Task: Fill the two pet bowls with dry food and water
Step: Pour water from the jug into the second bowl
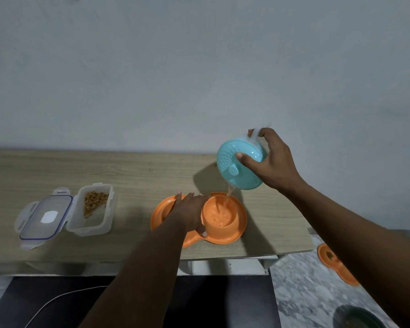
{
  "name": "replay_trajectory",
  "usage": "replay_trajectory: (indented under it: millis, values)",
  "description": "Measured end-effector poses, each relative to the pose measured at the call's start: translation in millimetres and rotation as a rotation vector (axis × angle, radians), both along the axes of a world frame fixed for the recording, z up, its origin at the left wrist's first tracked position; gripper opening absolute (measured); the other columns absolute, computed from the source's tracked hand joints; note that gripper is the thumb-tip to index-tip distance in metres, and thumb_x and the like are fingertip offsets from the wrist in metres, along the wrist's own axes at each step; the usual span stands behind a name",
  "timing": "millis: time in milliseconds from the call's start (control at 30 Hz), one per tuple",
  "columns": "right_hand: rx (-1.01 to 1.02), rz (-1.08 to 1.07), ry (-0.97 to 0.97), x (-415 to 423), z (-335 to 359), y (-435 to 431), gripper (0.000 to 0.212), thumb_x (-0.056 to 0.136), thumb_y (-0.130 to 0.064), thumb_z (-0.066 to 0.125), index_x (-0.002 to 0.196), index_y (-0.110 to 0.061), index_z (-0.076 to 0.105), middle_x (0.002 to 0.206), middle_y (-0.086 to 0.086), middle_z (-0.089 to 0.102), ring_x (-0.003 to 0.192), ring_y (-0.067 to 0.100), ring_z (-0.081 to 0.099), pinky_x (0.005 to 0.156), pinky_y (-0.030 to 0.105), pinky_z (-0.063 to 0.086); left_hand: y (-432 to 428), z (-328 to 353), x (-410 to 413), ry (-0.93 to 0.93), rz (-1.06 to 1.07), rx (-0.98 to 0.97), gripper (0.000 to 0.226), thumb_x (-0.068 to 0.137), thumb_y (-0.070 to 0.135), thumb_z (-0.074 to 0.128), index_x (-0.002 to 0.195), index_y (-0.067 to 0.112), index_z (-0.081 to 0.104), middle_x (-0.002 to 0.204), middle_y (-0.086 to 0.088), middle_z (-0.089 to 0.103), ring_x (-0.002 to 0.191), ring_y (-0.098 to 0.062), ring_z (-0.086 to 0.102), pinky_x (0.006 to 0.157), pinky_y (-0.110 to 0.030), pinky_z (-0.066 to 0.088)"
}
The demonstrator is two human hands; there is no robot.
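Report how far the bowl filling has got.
Done: the food container is open, part full of kibble. In hand: the right hand tilts the teal jug, water streaming into the right bowl of the orange feeder, while the left hand rests on the feeder. Left: finishing the water; the left bowl is mostly hidden under that hand, so its food is unconfirmed.

I see a wooden table (133,176) beneath the grip of the right hand (273,165). A white cable (57,301) lies far down-left; a dark bowl (361,318) sits down-right.
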State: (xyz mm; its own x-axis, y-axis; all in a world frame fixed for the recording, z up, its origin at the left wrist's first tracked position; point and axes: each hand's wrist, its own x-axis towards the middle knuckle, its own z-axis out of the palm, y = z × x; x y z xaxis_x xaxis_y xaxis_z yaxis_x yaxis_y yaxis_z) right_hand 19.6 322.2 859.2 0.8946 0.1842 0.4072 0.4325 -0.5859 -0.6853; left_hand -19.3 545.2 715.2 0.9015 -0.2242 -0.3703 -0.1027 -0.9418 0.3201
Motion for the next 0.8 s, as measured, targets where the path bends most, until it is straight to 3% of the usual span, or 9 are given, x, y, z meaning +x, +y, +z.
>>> replay_trajectory:
  millis: [433, 633, 800]
  values:
    - [0.072, -0.036, 0.088, 4, -14, 0, 0.053, 0.078, -0.048, 0.075, 0.116, -0.017, 0.055, 0.122, -0.007, 0.062, 0.107, 0.015, 0.06, 0.083, 0.034, 0.053, 1, 0, 0, -0.011, -0.013, -0.009, 0.122, 0.057, 0.044, 0.09, 0.154, 0.033, 0.017, 0.16, 0.0, 0.032, 0.152, -0.028, 0.012, 0.118, -0.059, -0.008]
    - [0.343, -0.151, 0.344, 11, -49, -13, 0.038, 0.075, -0.044, 0.077, 0.099, -0.019, 0.061, 0.11, -0.006, 0.066, 0.106, 0.018, 0.065, 0.085, 0.051, 0.058, 3, -6, 3, -0.021, -0.02, -0.028, 0.124, 0.053, 0.047, 0.09, 0.153, 0.037, 0.018, 0.159, 0.001, 0.033, 0.151, -0.029, 0.014, 0.118, -0.061, -0.008]
    - [0.6, -0.278, 0.515, 20, -65, -21, 0.03, 0.083, -0.033, 0.075, 0.092, -0.009, 0.059, 0.101, 0.002, 0.068, 0.095, 0.025, 0.067, 0.073, 0.041, 0.055, 5, -13, 4, -0.02, -0.019, -0.037, 0.123, 0.054, 0.052, 0.088, 0.153, 0.035, 0.017, 0.16, 0.002, 0.031, 0.151, -0.029, 0.014, 0.118, -0.063, -0.007]
